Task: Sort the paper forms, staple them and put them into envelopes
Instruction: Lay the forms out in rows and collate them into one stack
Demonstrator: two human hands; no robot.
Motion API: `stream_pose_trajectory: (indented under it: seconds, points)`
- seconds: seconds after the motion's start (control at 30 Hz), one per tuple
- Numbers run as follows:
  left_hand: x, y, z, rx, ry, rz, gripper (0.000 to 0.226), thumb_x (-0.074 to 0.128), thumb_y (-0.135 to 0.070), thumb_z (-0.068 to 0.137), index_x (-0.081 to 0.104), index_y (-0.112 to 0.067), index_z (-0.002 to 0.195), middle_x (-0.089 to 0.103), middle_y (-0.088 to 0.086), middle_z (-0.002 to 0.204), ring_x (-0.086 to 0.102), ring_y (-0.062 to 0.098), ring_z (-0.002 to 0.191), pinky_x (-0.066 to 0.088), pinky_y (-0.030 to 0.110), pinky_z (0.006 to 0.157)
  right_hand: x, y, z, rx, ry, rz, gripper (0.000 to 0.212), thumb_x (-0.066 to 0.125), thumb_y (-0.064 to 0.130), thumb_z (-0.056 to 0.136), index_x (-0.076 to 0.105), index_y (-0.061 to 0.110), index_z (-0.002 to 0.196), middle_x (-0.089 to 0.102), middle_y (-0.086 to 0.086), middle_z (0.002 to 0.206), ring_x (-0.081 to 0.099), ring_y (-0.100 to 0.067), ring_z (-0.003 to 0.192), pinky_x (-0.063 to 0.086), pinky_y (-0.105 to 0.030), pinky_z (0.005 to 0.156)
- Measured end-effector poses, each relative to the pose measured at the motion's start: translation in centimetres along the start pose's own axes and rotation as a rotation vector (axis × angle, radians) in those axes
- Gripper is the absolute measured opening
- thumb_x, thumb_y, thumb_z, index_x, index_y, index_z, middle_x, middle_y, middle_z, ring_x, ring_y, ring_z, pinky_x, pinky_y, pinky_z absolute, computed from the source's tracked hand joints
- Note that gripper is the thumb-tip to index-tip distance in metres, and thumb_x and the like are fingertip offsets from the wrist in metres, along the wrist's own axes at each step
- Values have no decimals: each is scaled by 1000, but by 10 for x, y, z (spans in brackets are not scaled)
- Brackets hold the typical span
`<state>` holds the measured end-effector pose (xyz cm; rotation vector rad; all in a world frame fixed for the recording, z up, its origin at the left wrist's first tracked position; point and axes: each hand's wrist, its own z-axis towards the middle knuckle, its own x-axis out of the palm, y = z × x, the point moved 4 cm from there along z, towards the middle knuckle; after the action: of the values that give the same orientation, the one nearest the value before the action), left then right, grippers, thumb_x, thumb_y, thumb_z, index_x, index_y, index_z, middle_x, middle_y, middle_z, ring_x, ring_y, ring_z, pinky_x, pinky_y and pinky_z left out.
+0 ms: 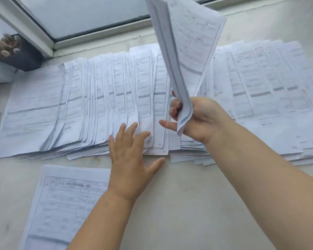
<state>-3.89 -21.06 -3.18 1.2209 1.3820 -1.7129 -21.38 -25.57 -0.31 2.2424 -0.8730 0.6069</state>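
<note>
The work looks to be in its sorting stage, with stapling and enveloping not begun as far as can be seen: no stapler or envelope shows anywhere.

A long fanned row of forms (101, 98) lies overlapped across the far half of the table (197, 204), running from near its left edge to its right edge, just below the window frame (90, 36). A separate single form (61, 204) lies alone toward the near left corner.

The right hand (193, 118) holds a gathered sheaf of forms (184, 44) upright above the middle of the row, thumb and curled fingers clamped round its lower end, the forefinger sticking out to the left. The left hand (132, 157) hovers or rests at the near edge of the row with its fingers spread and straight, holding nothing; whether it touches the paper cannot be told.

Judging by the many sheets left in the row, most of the sorting remains.
</note>
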Motion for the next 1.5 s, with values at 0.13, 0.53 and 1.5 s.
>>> stream_pose_trajectory:
  seconds: [0.13, 0.53, 1.5]
  points:
    - [-1, 13, 4, -38, -3, -53, 50, 50, -60, 77, 51, -31, 118, 38, 2, 146, 14, 23, 145, 5, 52, 116, 2, -12, 15, 20, -49, -84, 20, 45, 3, 95, 59, 12, 84, 52, 2, 57, 53, -12, 58, 43, -56, 100]
    - [-6, 42, 17, 95, 37, -118, 65, 58, -54, 79, 48, -19, 133, 51, 3, 138, 43, 18, 129, 31, 30, 108, -1, -16, 19, -44, -161, -182, 18, 48, 2, 93, 62, 12, 84, 55, 2, 54, 58, -13, 60, 42, -59, 98]
    - [-20, 67, 34, 183, 163, -360, 37, 73, -17, 82, 61, -19, 117, 56, -12, 127, 53, 3, 110, 43, 23, 94, 35, -24, 13, -160, -156, -70, 23, 44, 1, 97, 62, 4, 83, 55, -1, 53, 56, -14, 53, 54, -48, 88]
